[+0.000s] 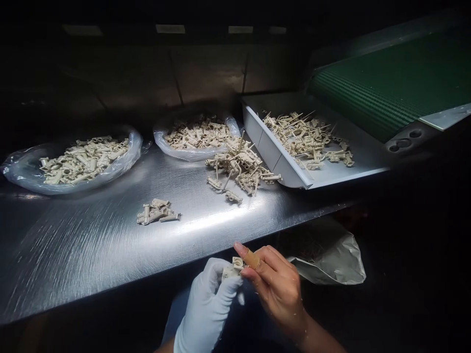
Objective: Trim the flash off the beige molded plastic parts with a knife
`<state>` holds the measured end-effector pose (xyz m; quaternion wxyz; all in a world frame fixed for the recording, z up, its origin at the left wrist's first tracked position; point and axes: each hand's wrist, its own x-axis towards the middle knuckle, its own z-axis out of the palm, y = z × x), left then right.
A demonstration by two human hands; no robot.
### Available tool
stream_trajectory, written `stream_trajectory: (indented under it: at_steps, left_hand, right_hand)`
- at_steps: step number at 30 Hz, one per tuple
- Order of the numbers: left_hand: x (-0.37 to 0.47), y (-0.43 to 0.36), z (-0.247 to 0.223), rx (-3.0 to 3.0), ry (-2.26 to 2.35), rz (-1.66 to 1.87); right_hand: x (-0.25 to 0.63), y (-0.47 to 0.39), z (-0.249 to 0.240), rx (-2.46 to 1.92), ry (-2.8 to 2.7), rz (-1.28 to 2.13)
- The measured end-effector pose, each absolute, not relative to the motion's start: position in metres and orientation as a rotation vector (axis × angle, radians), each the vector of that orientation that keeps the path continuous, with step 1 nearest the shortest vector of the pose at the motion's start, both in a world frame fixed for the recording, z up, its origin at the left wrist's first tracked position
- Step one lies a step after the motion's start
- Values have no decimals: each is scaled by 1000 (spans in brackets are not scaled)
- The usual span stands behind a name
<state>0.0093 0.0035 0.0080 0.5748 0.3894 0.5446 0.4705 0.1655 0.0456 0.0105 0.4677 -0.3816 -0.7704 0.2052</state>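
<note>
My left hand (206, 304), in a white glove, grips a small beige plastic part (237, 263) between thumb and fingers, just off the table's front edge. A round opening shows on the part's upper side. Bare except for a yellowish wrap (252, 259) around the index finger, my right hand (277, 284) meets the part from the right. Its index finger is stretched out and the other fingers are curled in. Whatever lies between its thumb and fingers is too small or hidden to name. A small heap of similar beige parts (158, 212) lies on the table ahead.
Two clear plastic bags (136, 147) (191, 156) hold beige parts on the metal table (110, 260). A tangled pile with sprues (239, 164) lies beside a grey tray (275, 152) of more parts. A green conveyor belt (397, 83) ends above the tray. Below hangs an open sack (336, 260).
</note>
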Motion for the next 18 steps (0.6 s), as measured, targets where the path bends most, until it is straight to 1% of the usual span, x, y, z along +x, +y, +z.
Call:
stream_trajectory:
  at_steps: [6,13,18]
  left_hand:
    - [8,-1,8,938,1322,1100]
    - [2,1,5,1204,1445,1125]
    - [-3,2,8,1403,1443,1126]
  right_hand:
    - [168,45,13,-957,-1995,287]
    - [172,48,21,-896,-2041,305]
    - [173,51,25,-924,-2092,160]
